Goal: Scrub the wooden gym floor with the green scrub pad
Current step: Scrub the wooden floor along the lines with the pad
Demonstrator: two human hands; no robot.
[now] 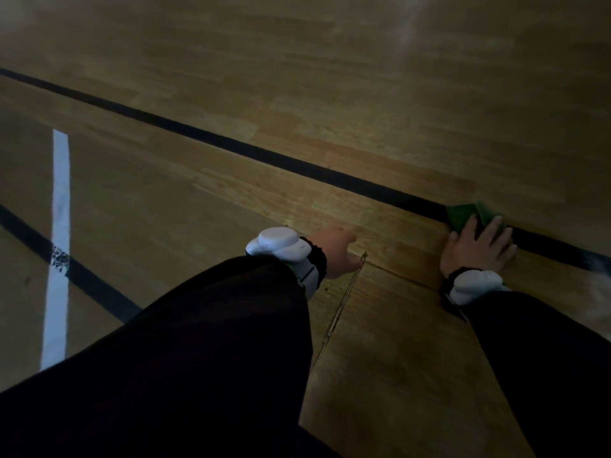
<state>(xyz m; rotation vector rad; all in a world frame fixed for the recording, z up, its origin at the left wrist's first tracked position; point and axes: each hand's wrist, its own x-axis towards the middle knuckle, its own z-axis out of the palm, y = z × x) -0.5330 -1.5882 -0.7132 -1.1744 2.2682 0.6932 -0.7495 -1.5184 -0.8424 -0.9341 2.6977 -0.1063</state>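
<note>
At right of frame, the right hand (476, 247) presses flat, fingers spread, on the thin, probably pliable green scrub pad (463, 217) over the black floor line (231, 147); the left hand (334, 251) braces empty, its openness unclear.

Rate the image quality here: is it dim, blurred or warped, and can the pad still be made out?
Head view: dim and underexposed, sleeves nearly black; a pale glare streak at the top right; wide-angle bending curves the black court line; soft blur at the far right edge; the green scrub pad remains readable under the right hand, the left hand slightly soft.
</note>
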